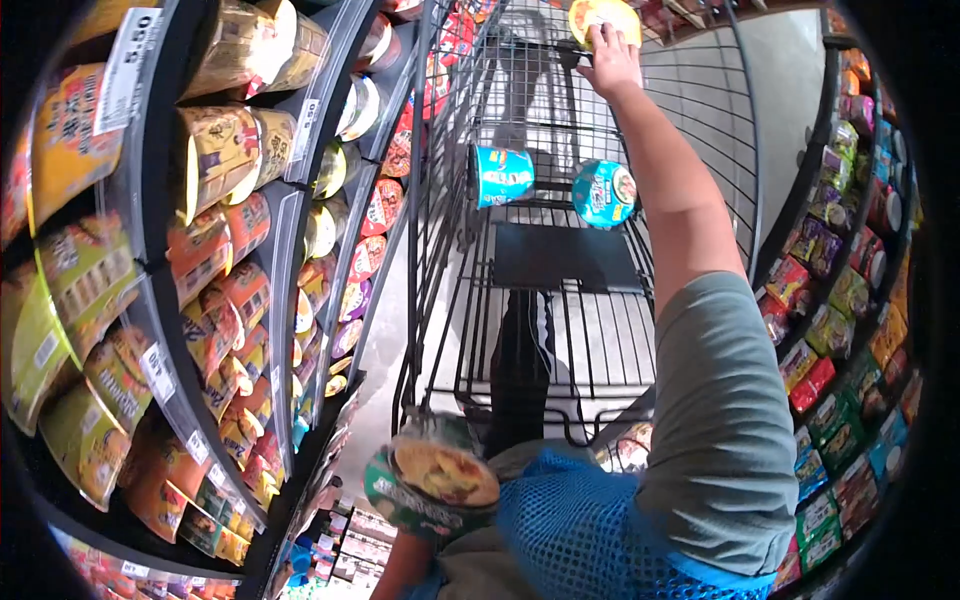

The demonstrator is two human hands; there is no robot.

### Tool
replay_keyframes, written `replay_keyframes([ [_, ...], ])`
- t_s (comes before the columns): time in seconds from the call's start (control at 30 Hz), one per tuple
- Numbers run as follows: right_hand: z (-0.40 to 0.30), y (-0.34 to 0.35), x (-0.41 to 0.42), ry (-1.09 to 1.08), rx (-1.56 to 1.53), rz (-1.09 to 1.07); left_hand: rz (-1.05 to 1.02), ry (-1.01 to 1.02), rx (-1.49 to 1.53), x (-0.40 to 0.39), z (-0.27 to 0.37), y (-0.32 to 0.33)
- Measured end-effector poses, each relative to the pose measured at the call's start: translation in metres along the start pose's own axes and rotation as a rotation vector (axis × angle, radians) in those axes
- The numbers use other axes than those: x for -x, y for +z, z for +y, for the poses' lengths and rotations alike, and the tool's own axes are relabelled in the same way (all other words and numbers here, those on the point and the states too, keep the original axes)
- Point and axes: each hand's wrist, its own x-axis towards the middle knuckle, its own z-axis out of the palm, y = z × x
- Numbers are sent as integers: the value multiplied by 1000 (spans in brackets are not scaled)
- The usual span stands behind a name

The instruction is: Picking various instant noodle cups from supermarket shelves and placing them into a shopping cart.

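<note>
My right hand (611,64) reaches to the far end of a black wire shopping cart (517,386), its fingers over the pale lid of a yellow instant-noodle tub (609,16). Close to my body, a green instant-noodle bowl (431,484) with a food picture on its lid rests in my left hand, which the bowl mostly hides; only the left wrist (412,551) shows below. Inside the cart, a blue instant-noodle cup (504,177) lies on its side. To its right is another blue cup (604,193), lid facing me.
Shelves of instant-noodle cups (225,157) with price tags line the left side, near the cart. On the right, a shelf (821,307) holds packets and tubs. A dark flat panel (566,257) sits in the cart. Blue mesh fabric (577,517) covers part of my torso.
</note>
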Motion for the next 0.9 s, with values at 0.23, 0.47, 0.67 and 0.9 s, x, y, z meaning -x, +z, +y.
replay_keyframes([
  [0.23, 7, 23, -26, -90, 85, 352, -154, -193, 357, 13, 8, -8],
  [0.47, 126, 17, -2, 37, -395, 89, -15, -8, 675, 0, 84, 7],
  [0.67, 36, -55, 135, -2, -544, 326, -3, 732, -559, 10, 82, -26],
  [0.9, 8, -209, 303, -27, -809, 497, -120, 999, -235, 39, 59, -79],
])
